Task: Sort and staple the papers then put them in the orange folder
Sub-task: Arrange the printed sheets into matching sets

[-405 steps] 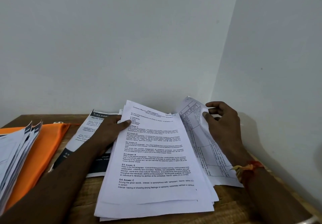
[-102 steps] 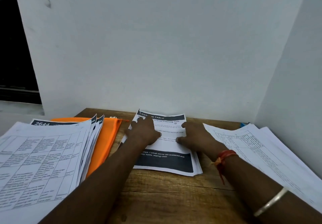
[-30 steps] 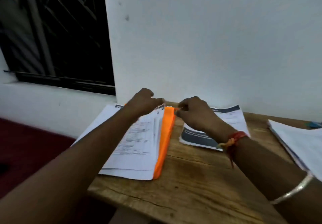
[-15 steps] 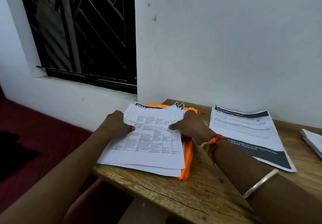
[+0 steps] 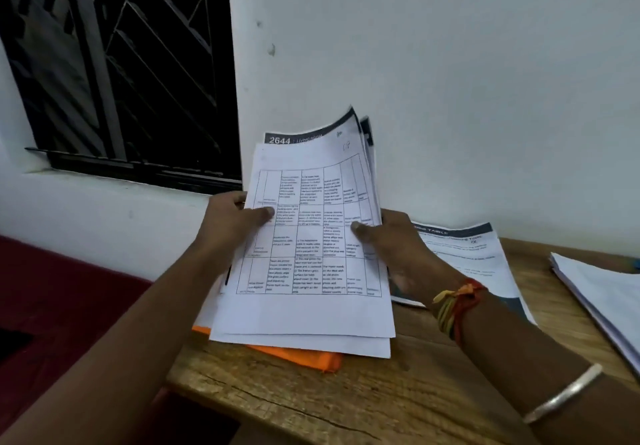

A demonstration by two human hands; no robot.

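A stack of printed papers (image 5: 308, 244) with a table on its top sheet is lifted and tilted up off the desk. My left hand (image 5: 232, 218) grips its left edge, thumb on the top sheet. My right hand (image 5: 388, 237) grips its right edge the same way. Under the stack's lower edge lies the orange folder (image 5: 298, 356) on the desk's left end; only its near edge shows. No stapler is in view.
A dark-banded printed sheet pile (image 5: 474, 257) lies to the right of my right hand. Another white paper pile (image 5: 606, 292) sits at the far right. The wooden desk (image 5: 381, 399) meets a white wall; a barred window (image 5: 121, 74) is at the left.
The paper stack lay flat on the orange folder half a second ago; now both hands have raised its far end off the folder.
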